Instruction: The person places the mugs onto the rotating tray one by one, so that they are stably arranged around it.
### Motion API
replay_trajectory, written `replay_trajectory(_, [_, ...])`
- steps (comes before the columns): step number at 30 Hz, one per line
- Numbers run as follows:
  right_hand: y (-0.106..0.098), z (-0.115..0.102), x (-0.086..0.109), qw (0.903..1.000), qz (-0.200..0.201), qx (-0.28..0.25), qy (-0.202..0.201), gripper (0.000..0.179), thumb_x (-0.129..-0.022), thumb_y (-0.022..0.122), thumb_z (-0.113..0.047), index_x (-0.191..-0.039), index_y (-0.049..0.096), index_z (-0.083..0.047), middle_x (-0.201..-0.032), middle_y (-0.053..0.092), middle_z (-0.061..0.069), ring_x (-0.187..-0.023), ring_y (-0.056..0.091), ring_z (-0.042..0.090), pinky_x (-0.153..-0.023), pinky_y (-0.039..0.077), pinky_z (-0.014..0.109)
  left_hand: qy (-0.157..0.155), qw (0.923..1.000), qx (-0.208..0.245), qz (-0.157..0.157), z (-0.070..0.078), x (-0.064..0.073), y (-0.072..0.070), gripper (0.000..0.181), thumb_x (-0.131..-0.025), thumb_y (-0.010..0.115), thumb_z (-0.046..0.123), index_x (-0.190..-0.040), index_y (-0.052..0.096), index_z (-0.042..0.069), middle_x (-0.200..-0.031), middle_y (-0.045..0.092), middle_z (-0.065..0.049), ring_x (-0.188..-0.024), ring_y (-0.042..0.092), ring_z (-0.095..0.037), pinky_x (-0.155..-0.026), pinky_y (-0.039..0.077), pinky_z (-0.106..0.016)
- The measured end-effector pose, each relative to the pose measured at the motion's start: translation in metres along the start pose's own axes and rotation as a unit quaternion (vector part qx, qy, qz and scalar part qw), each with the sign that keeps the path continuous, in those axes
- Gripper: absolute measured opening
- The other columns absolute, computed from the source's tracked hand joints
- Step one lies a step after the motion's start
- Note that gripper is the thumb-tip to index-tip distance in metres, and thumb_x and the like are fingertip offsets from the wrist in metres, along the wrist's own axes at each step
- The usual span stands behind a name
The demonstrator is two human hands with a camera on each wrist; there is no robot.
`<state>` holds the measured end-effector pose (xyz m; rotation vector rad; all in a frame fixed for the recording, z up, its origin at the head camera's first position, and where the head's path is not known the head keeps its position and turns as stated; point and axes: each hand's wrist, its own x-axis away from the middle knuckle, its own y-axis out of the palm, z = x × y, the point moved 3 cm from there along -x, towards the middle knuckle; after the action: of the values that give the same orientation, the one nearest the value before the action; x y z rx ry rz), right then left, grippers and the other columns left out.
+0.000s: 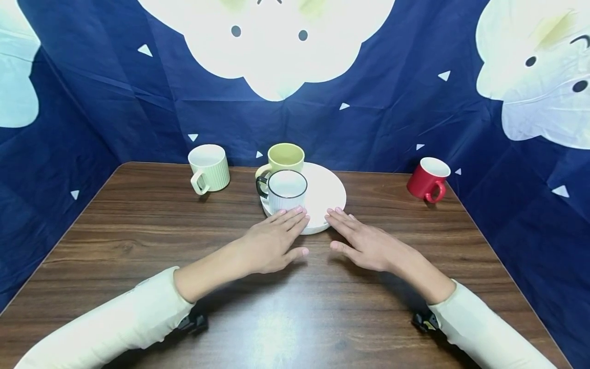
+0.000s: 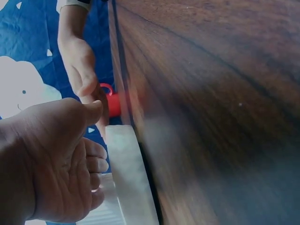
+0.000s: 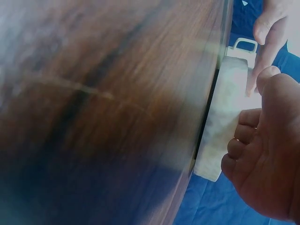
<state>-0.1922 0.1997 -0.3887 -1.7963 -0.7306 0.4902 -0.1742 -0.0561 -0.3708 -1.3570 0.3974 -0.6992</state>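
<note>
A round white plate [image 1: 326, 192] stands on the table with two mugs at its left half. The nearer one is a white ribbed mug [image 1: 287, 199] with a black rim and black handle; behind it is a yellow-green mug [image 1: 287, 155], partly hidden. My left hand [image 1: 272, 245] reaches palm down with straight fingers, its fingertips at the plate's front edge and overlapping the white mug's base. Opposite it, my right hand [image 1: 369, 245] has straight fingers too, fingertips right at the plate's front right rim. Both wrist views show the plate's thick side [image 2: 127, 171] close to the fingers.
A pale green ribbed mug [image 1: 213, 173] stands at the back left, its handle toward the front. Near the back right corner is a red mug [image 1: 420, 182] with a white inside. Blue cloth [image 1: 387, 123] with white cartoon shapes hangs behind the brown wooden table [image 1: 138, 215].
</note>
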Motion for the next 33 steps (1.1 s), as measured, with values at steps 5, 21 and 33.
replay_trajectory(5, [0.001, -0.001, -0.001, 1.0000, 0.005, 0.003, -0.002, 0.069, -0.121, 0.053, -0.041, -0.178, 0.033, -0.008, -0.187, 0.028, 0.016, -0.175, 0.027, 0.037, -0.141, 0.029, 0.060, 0.018, 0.9995, 0.025, 0.012, 0.000, 0.003, 0.002, 0.079, -0.119, 0.053, 0.050, -0.178, 0.029, 0.003, -0.189, 0.023, -0.017, -0.179, 0.014, -0.033, -0.147, 0.013, -0.053])
replay_trajectory(21, [-0.013, 0.005, 0.004, 0.9984, 0.046, 0.028, 0.018, 0.079, -0.117, 0.062, -0.046, -0.181, 0.027, -0.016, -0.188, 0.029, 0.012, -0.174, 0.031, 0.037, -0.138, 0.035, 0.061, 0.024, 0.9989, 0.035, 0.020, 0.010, 0.021, 0.014, 0.081, -0.118, 0.056, 0.051, -0.178, 0.030, 0.003, -0.188, 0.023, -0.017, -0.178, 0.018, -0.035, -0.146, 0.017, -0.054])
replay_trajectory(33, [-0.024, 0.032, 0.007, 0.9893, 0.096, 0.094, 0.056, 0.074, -0.113, 0.069, -0.048, -0.174, 0.044, -0.013, -0.175, 0.052, 0.016, -0.157, 0.058, 0.041, -0.117, 0.056, 0.068, 0.010, 0.9988, 0.045, 0.019, 0.004, 0.025, 0.016, 0.080, -0.119, 0.051, 0.052, -0.179, 0.027, 0.005, -0.188, 0.020, -0.016, -0.178, 0.015, -0.033, -0.146, 0.015, -0.053])
